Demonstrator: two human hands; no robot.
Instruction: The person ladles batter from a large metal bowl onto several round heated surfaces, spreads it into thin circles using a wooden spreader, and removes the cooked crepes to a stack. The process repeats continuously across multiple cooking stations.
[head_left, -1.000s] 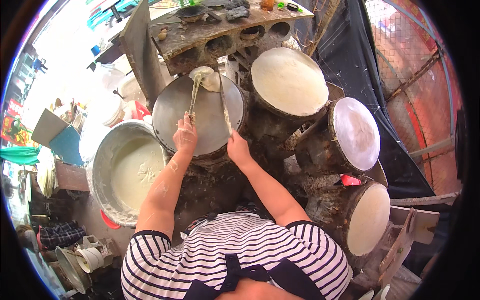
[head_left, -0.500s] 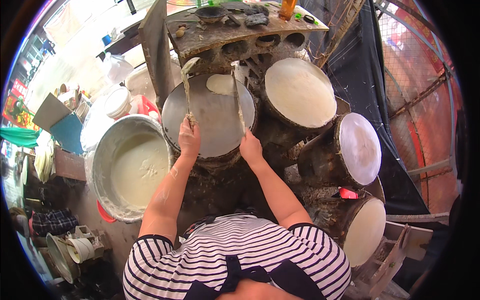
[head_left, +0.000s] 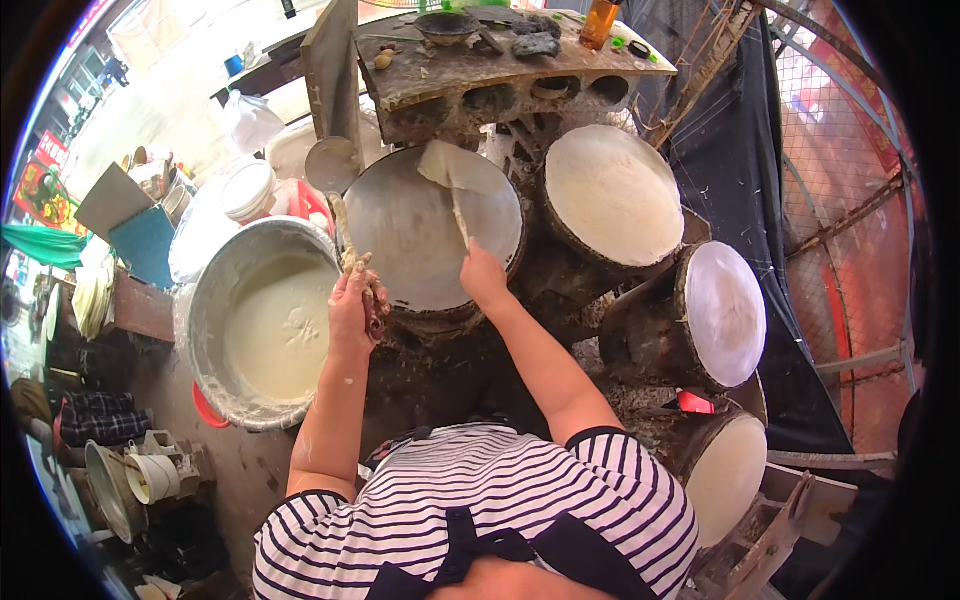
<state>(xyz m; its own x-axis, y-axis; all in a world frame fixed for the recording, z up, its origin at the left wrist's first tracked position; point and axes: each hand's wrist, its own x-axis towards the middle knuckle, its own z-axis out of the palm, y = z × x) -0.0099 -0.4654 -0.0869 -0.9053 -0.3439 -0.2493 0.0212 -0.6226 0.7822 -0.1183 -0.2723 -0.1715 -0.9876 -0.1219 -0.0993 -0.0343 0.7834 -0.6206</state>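
Note:
My left hand (head_left: 348, 310) is closed round the batter-crusted handle of a long ladle (head_left: 332, 163), whose round head rises past the griddle's back-left rim. My right hand (head_left: 483, 268) grips a long flat spreader (head_left: 458, 215) over the round metal griddle (head_left: 400, 250) in front of me; its upper end lies in a pale pool of batter (head_left: 440, 160) at the back of the plate. A big metal tub (head_left: 210, 320) of creamy batter (head_left: 270, 330) is just left of my left hand.
Three more drum griddles stand to the right with pale tops (head_left: 610, 195), (head_left: 722, 310), (head_left: 728, 480). Behind is a grimy shelf (head_left: 430, 70) with a bottle (head_left: 598, 25), beside an upright board (head_left: 325, 70). White buckets (head_left: 248, 190) sit left; a dark sheet (head_left: 740, 180) hangs right.
My left hand has moved down and left with the ladle, away from the plate's middle. My right hand has shifted slightly up and left, the spreader now tilted across the batter.

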